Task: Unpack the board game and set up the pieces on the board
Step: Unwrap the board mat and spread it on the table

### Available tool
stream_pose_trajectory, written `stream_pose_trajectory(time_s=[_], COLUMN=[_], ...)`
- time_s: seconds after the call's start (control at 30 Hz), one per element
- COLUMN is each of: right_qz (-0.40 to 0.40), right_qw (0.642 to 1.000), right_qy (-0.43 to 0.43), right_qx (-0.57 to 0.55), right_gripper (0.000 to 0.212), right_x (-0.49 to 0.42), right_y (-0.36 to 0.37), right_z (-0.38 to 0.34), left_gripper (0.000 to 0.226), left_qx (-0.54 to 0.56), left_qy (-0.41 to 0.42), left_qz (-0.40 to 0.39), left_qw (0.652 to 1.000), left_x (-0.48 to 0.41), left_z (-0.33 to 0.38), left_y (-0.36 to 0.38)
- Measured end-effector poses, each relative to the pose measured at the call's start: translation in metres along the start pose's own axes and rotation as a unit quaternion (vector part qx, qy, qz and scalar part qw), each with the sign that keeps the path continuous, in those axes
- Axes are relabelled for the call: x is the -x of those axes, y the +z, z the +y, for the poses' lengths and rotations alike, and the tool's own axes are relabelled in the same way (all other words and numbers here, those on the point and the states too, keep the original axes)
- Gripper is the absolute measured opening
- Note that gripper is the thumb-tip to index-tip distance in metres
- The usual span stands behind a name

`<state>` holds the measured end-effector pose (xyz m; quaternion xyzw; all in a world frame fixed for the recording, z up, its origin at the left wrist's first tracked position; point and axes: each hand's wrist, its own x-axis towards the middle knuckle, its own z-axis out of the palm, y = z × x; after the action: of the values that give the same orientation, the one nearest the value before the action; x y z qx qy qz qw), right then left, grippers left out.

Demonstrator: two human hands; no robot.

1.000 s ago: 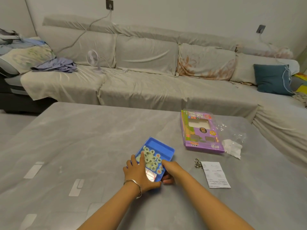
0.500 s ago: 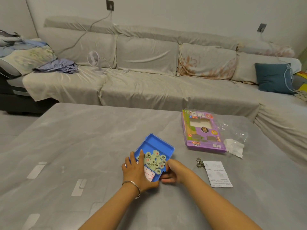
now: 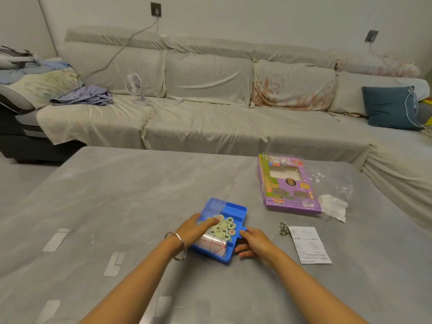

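Note:
A blue plastic tray [image 3: 236,211] lies on the grey table near me. Inside it sit several pale round game pieces [image 3: 228,226] with red and black characters, beside a rolled clear board sheet with red lines [image 3: 211,243]. My left hand [image 3: 194,229], a bangle on its wrist, reaches over the tray's left side with fingers resting on the pieces. My right hand [image 3: 253,242] presses against the tray's right edge, thumb at a small tab. The purple game box [image 3: 289,185] lies further right.
A clear plastic bag [image 3: 332,183] and crumpled white paper [image 3: 333,206] lie by the box. Small metal rings [image 3: 282,230] and a printed slip [image 3: 309,244] rest to the right of my hand. A covered sofa [image 3: 210,118] runs behind the table, with a small fan [image 3: 135,87].
My left hand has moved from the tray's near-left edge up into the tray onto the pieces. The right hand has shifted to the tray's right side. The camera has tilted slightly.

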<state>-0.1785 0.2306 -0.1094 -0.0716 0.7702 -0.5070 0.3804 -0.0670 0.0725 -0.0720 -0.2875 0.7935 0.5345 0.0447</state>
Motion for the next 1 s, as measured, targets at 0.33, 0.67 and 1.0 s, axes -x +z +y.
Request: stream_pose_trajectory(time_s=[0.33, 0.67, 1.0], right_qz=[0.109, 0.167, 0.079], right_qw=[0.989, 0.981, 0.992], right_qy=[-0.041, -0.071, -0.092], right_qx=[0.086, 0.065, 0.024], right_gripper=[0.013, 0.013, 0.033], right_x=[-0.005, -0.021, -0.025], right_y=[-0.004, -0.003, 0.009], right_z=[0.011, 0.009, 0.003], left_gripper=[0.050, 0.049, 0.068], left_qx=[0.353, -0.006, -0.309], left_qy=[-0.028, -0.138, 0.075], left_qz=[0.118, 0.318, 0.093], left_qw=[0.928, 0.938, 0.944], left_x=[-0.006, -0.022, -0.026], left_z=[-0.020, -0.074, -0.043], left_y=[-0.047, -0.043, 0.010])
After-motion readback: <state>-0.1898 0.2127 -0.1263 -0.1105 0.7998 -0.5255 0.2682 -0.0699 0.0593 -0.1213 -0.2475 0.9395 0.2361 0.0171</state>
